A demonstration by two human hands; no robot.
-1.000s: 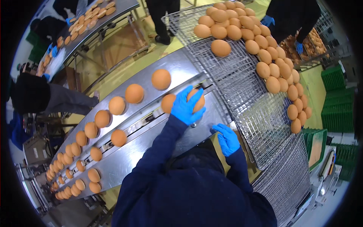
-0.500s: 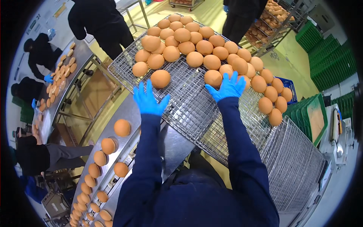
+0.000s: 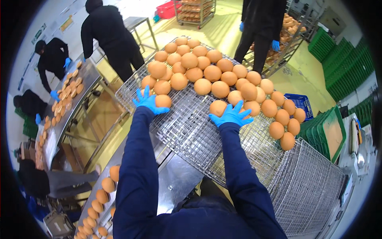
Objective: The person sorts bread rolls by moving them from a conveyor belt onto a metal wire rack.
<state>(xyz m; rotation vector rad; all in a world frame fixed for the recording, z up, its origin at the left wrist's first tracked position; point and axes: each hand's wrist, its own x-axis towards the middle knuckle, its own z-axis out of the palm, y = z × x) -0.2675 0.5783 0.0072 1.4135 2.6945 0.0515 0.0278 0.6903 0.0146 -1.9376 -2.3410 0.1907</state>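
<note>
Round golden-brown buns lie crowded over the far part of a wire rack, a few resting on top of others. My left hand, in a blue glove, has its fingers spread against the left side of a bun at the near left of the group. My right hand, gloved alike, is open at the group's near edge, its thumb and fingers beside a bun. Part of another bun shows behind its fingers. Neither hand grips anything.
More buns line a conveyor at lower left. Stacked wire racks stand at my right, beside green crates and a blue basket. Co-workers stand at the left table and beyond the rack, near a loaded trolley.
My left hand has moved left and come up against the near-left bun, which sits closer to the group. The right hand stays among the near buns. The view has shifted.
</note>
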